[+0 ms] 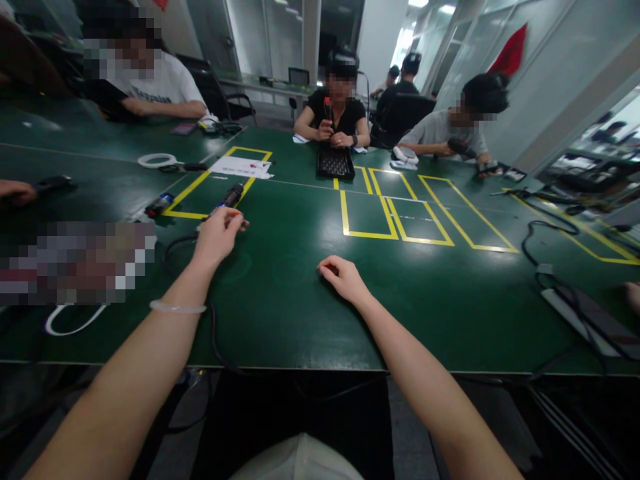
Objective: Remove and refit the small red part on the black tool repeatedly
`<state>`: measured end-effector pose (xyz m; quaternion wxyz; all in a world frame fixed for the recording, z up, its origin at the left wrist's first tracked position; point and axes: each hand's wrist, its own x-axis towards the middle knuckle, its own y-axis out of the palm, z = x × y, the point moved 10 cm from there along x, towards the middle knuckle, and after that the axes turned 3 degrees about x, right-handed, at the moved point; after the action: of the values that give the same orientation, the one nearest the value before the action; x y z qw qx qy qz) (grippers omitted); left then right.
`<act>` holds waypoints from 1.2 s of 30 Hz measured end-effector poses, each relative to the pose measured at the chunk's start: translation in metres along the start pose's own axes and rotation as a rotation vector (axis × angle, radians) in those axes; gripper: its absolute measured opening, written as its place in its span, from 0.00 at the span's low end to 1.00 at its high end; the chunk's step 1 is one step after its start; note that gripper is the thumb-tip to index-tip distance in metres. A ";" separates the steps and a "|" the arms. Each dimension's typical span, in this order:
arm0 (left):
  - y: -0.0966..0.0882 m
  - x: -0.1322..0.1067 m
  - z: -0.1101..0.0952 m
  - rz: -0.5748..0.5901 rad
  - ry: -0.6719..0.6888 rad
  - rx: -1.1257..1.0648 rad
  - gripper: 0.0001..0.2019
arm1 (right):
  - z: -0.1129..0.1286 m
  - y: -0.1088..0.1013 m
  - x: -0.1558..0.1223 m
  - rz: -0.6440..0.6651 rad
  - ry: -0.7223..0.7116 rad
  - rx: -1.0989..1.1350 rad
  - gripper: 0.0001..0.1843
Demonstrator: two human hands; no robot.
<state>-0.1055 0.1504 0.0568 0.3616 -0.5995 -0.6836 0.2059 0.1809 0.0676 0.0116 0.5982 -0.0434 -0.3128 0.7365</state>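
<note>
My left hand [220, 235] is over the green table [280, 313], its fingers curled and pinched together. Right behind it lies a black cylindrical tool [231, 197]; the hand covers part of it, and I cannot tell whether the fingers grip it. A black cord [173, 250] runs out to the left of the hand. My right hand [343, 277] is loosely closed near the table's middle, thumb against curled fingers, with nothing visible in it. To the left of my left hand lies a blue and black cylinder [160, 205].
Yellow tape outlines [370, 235] mark the table. A paper sheet [240, 167], a white ring-shaped object [157, 161] and a black tray [335, 163] are farther back. Cords and a power strip [583, 323] lie right. Several people sit around; one [340, 107] holds a red-tipped tool.
</note>
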 end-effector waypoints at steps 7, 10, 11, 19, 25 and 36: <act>0.088 -0.056 -0.100 0.480 0.038 -0.588 0.20 | -0.010 0.001 0.002 0.002 0.104 0.324 0.13; 0.108 -0.073 -0.119 0.585 0.051 -0.630 0.18 | -0.011 0.003 0.002 0.016 0.169 0.562 0.19; 0.113 -0.077 -0.121 0.610 0.057 -0.631 0.17 | -0.010 0.005 0.001 0.031 0.187 0.628 0.20; 0.127 -0.083 -0.116 0.668 0.082 -0.635 0.18 | -0.006 0.018 -0.002 0.099 0.248 0.806 0.22; 0.131 -0.084 -0.109 0.680 0.034 -0.637 0.18 | -0.009 0.010 0.001 0.019 0.224 0.791 0.24; 0.118 -0.079 -0.113 0.549 0.178 -0.564 0.17 | -0.007 0.005 0.002 0.000 0.157 0.673 0.20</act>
<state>0.0589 0.0800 0.0269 0.1722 -0.8511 -0.4938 0.0467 0.1790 0.0722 0.0038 0.6012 0.1000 -0.0055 0.7928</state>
